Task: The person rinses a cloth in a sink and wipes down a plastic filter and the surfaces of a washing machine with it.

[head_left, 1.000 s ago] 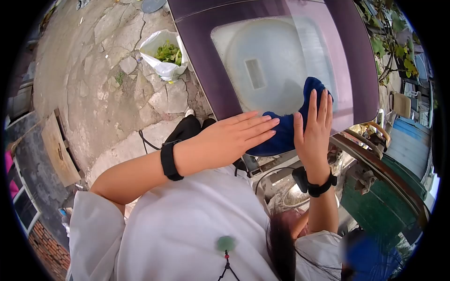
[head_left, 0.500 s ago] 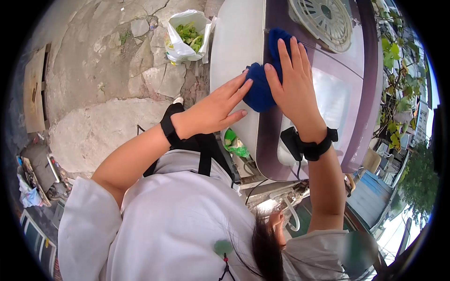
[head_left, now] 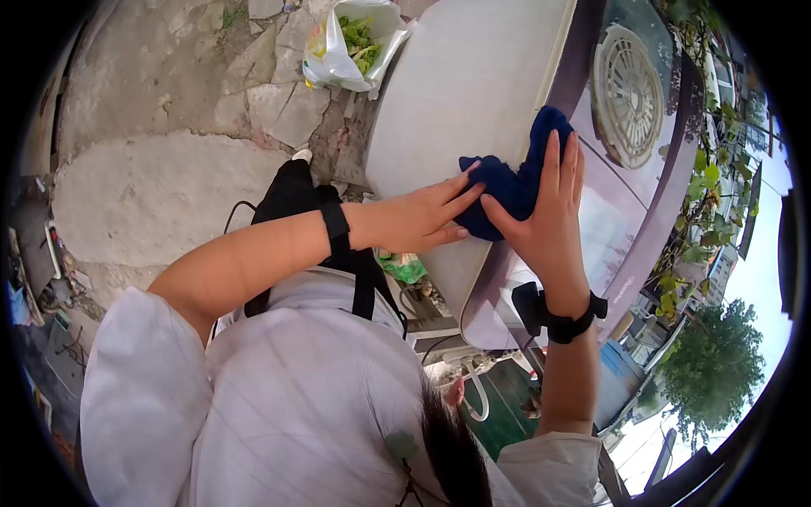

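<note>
A dark blue cloth (head_left: 507, 182) lies bunched on the top of a washing machine (head_left: 456, 93) with a white panel and a purple lid. My right hand (head_left: 545, 224) lies flat on the cloth with fingers spread, pressing it against the seam between white panel and lid. My left hand (head_left: 418, 221) rests flat on the white panel, its fingertips on the cloth's near edge. Both wrists wear black bands.
A round grille (head_left: 629, 93) sits in the purple lid beyond the cloth. A white plastic bag of green leaves (head_left: 351, 42) stands on the cracked stone ground (head_left: 169, 177) beside the machine. A green bag (head_left: 401, 266) lies below the machine's edge. Vines (head_left: 701, 194) hang at right.
The view has swung, so the machine now sits more upright in frame. Both hands stayed on the blue cloth and slid it along the top, from the clear window area to the white panel's seam.
</note>
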Motion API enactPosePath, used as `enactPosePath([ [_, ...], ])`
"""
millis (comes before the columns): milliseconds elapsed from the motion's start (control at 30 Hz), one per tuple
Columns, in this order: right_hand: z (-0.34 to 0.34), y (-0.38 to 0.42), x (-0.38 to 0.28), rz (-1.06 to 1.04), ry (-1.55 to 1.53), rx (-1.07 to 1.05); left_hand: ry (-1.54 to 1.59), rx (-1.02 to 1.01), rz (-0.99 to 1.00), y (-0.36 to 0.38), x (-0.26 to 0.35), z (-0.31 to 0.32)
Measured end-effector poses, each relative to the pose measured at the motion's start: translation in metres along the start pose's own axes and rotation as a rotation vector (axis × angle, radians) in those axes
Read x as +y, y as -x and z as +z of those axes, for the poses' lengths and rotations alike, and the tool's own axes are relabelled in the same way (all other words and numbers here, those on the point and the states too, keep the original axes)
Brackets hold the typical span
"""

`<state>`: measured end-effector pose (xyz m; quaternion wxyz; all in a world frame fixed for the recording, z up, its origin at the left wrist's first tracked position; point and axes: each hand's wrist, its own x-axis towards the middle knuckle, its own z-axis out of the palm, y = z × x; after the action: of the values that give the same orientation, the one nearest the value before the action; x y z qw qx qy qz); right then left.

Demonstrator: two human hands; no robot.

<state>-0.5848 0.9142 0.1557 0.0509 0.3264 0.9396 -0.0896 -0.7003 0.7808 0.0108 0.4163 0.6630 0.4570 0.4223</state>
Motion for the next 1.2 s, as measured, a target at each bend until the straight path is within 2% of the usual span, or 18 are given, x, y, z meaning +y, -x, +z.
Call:
enactPosePath([
  [100,0.003,-0.023,0.008,0.057,-0.001,0.057,-0.011,0.212,-0.023,-0.044,-0.007,-0.014],
  [200,0.0,-0.008,0.002,0.051,-0.004,0.01,0.061,0.135,0.003,-0.031,-0.005,-0.012],
  [300,0.0,0.036,-0.03,0.091,-0.038,-0.119,0.131,-0.124,0.097,0.009,-0.002,-0.004],
  [367,0.002,0.062,-0.05,0.098,-0.028,-0.207,0.193,-0.239,0.077,0.036,0.008,0.009],
  [400,0.002,0.063,-0.049,0.084,-0.03,-0.21,0.256,-0.211,0.094,0.04,0.01,0.015],
  [533,-0.005,0.039,-0.04,0.06,-0.07,-0.183,0.173,-0.191,0.151,0.035,-0.002,0.023],
  [633,-0.004,-0.006,-0.017,0.018,-0.069,-0.082,0.071,-0.247,-0.005,0.021,-0.005,0.005],
  [667,-0.002,-0.02,-0.011,0.01,-0.056,-0.036,0.152,-0.197,-0.101,0.01,-0.006,-0.001],
  [700,-0.001,-0.03,-0.005,0.005,-0.041,0.011,0.217,-0.013,-0.09,-0.003,-0.007,-0.007],
  [767,0.001,-0.042,0.0,0.031,-0.006,0.053,0.141,0.157,-0.146,-0.025,-0.003,-0.02],
  [867,-0.003,-0.023,-0.001,0.045,-0.027,0.023,0.18,0.135,-0.132,-0.027,0.01,-0.036],
  [1033,-0.005,0.036,-0.024,0.029,-0.018,-0.009,0.167,0.004,-0.016,0.009,0.025,-0.019],
  [1133,-0.04,0.03,-0.002,0.078,-0.272,-0.052,0.222,0.089,-0.022,-0.002,0.031,-0.022],
  [1167,-0.049,0.015,0.012,0.176,-0.307,0.123,0.25,0.106,-0.039,-0.006,0.034,-0.023],
  [1200,-0.054,-0.001,0.035,0.179,-0.228,0.245,0.206,0.148,-0.029,-0.009,0.033,-0.023],
])
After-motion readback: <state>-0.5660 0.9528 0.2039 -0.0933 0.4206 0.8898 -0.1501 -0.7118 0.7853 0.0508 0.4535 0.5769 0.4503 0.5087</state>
